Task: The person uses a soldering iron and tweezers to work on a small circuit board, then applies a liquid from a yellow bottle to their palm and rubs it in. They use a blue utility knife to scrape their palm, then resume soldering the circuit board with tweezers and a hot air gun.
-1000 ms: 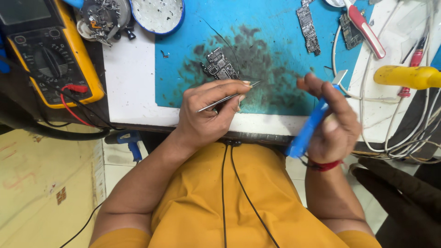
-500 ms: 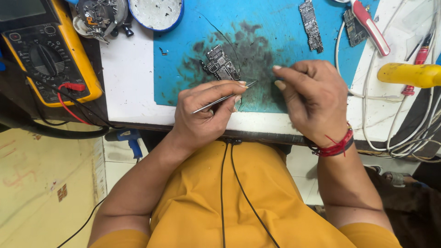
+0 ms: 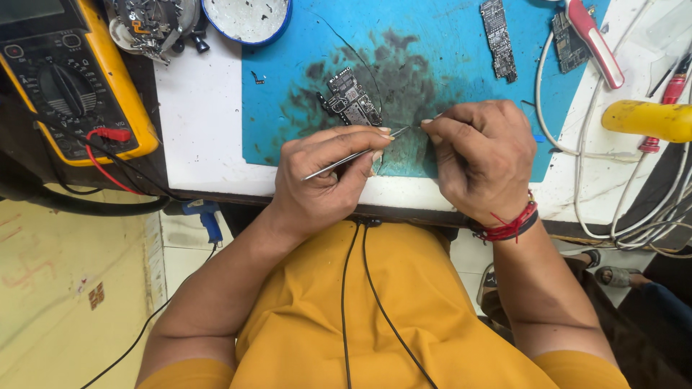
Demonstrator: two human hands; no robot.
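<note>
Blue mat [image 3: 461, 65]: tweezers [image 3: 353, 156] between left-hand fingers [image 3: 360, 137].

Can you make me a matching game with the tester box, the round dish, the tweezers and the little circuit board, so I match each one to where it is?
Things:
1. multimeter
2. round dish
3. tweezers
4. small circuit board

Places:
A. lying on the dark smudged patch of the blue mat
B. held in the left hand, tip meeting the right hand
C. at the far left, with a yellow case and a red lead
D. at the top edge, blue-rimmed, white inside

Pairs: 1-C, 2-D, 3-B, 4-A
</note>
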